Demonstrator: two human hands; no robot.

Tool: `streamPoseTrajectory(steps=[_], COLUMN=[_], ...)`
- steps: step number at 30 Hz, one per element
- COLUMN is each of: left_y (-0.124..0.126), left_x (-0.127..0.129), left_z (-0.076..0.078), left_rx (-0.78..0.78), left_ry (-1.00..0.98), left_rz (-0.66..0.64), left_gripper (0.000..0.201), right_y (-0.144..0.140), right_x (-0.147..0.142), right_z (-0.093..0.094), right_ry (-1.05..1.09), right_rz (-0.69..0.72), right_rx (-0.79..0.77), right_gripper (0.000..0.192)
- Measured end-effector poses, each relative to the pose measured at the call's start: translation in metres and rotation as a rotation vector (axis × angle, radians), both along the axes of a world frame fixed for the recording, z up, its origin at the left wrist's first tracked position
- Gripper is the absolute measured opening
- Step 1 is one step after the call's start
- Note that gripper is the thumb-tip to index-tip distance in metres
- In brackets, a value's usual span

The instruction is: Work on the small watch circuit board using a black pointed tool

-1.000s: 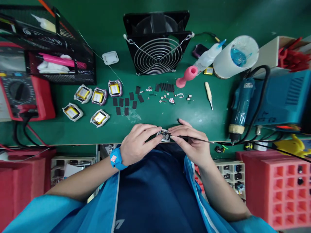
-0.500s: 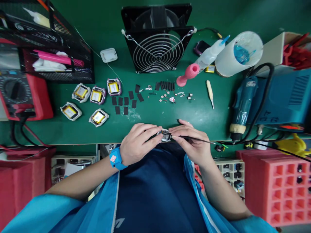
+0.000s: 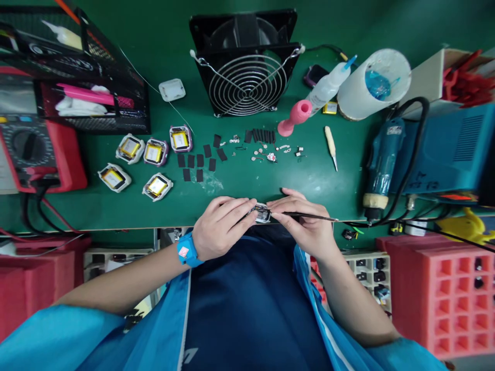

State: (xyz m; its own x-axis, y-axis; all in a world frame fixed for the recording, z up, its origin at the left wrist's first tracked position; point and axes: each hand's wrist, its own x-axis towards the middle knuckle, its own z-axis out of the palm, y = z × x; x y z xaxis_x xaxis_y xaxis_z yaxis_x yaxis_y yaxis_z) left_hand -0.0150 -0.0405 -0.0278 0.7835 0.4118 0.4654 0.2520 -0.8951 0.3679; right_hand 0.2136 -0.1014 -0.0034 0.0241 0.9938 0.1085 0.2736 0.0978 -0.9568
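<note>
At the near edge of the bench, my left hand (image 3: 224, 225) grips a small open watch case (image 3: 263, 213) between thumb and fingers. Its inside shows dark and silvery parts. My right hand (image 3: 307, 219) is closed on slim black tweezers (image 3: 309, 215), which lie slantwise across the fingers. Their rear end points right; the tips by the case are hidden by my fingers. The right fingertips touch or nearly touch the case's right side. To the left lie several open watch cases (image 3: 158, 186) with yellow-edged batteries.
Black adhesive pieces (image 3: 200, 161) and small electronic parts (image 3: 271, 157) lie beyond my hands. A fan (image 3: 247, 85) stands at the back. On the right are a pointed hand tool (image 3: 331, 148), a pink-based bottle (image 3: 328, 87) and an electric screwdriver (image 3: 384, 159); on the left, a multimeter (image 3: 29, 144).
The rear end of the tweezers has swung slightly upward and left as my right hand turned a little. My left hand keeps its grip on the watch case. The view has shifted slightly.
</note>
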Motion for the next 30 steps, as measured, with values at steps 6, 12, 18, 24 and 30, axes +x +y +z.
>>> streamPoseTrajectory(steps=[6,12,18,24,30], left_y=[-0.0004,-0.0019,-0.0019,-0.0018,-0.002], left_x=[0.0007,-0.0001,-0.0009,0.0,-0.0001], left_z=[0.0019,-0.0014,-0.0024,-0.0015,-0.0015], left_rx=[0.014,0.018,0.02,0.02,0.01], left_ry=[0.011,0.018,0.021,0.014,0.012], left_rz=[-0.008,0.013,0.018,0.009,0.009], left_gripper=[0.029,0.031,0.031,0.031,0.032], right_y=[-0.0009,-0.0016,-0.0024,-0.0023,-0.0024], right_x=[0.0003,-0.0005,-0.001,0.0001,-0.0007], right_z=[-0.0007,-0.0004,-0.0015,-0.002,-0.0021], right_ry=[0.015,0.013,0.016,0.029,0.007], right_rz=[-0.002,-0.034,-0.041,-0.026,-0.028], right_rx=[0.005,-0.012,-0.01,0.014,-0.001], right_gripper=[0.013,0.006,0.007,0.01,0.008])
